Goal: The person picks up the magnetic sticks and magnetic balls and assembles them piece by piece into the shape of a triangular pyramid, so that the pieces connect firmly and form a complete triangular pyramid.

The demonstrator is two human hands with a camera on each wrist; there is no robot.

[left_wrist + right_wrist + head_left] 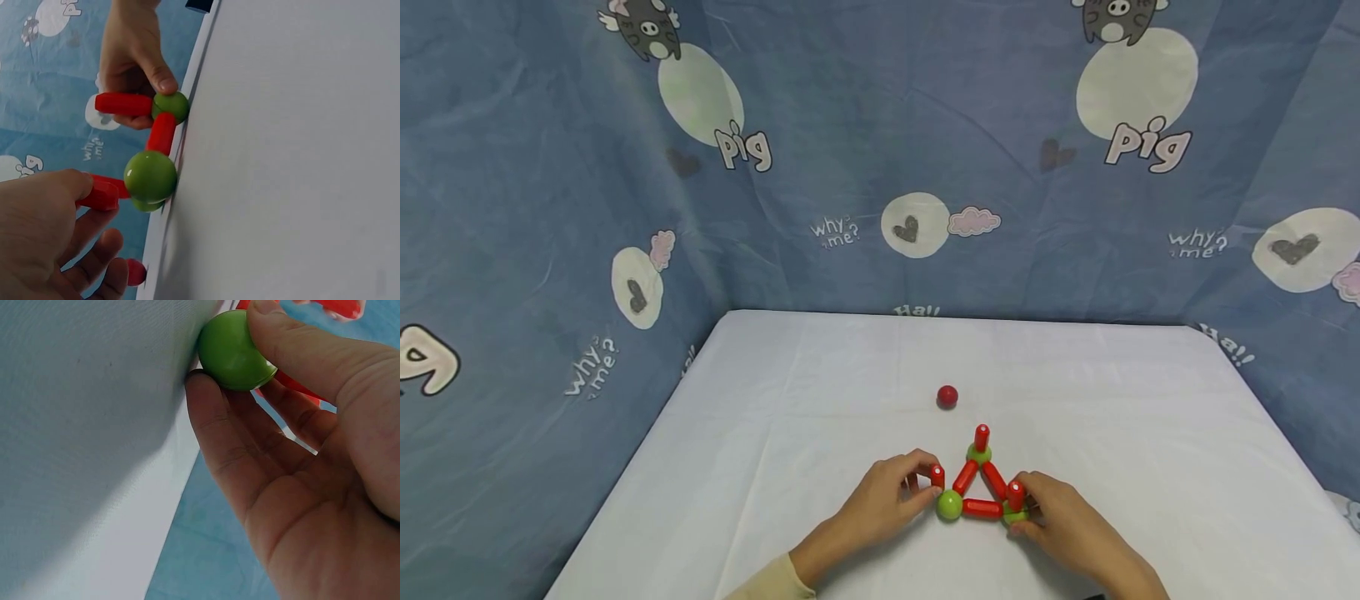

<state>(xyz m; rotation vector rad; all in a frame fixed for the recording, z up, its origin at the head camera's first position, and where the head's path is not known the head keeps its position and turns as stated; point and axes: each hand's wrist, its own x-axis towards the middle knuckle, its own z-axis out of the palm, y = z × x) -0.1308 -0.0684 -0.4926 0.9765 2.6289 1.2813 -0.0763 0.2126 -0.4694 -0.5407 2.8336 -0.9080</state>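
Observation:
Three green balls and three red rods form a flat triangle on the table, with a left ball [950, 505], a right ball [1015, 514] and a back ball [979, 455]. One red rod [982, 437] stands upright on the back ball, another red rod [1015, 495] on the right ball. My left hand [880, 498] pinches a further red rod [100, 195] close beside the left ball; whether they touch, I cannot tell. Thumb and fingers of my right hand [1069, 523] grip the right ball, a green ball [231, 353] in the right wrist view.
Beyond the triangle a loose red ball [947, 397] lies on the white table [820, 375]. A blue printed cloth [850, 125] hangs behind the table and along its left side.

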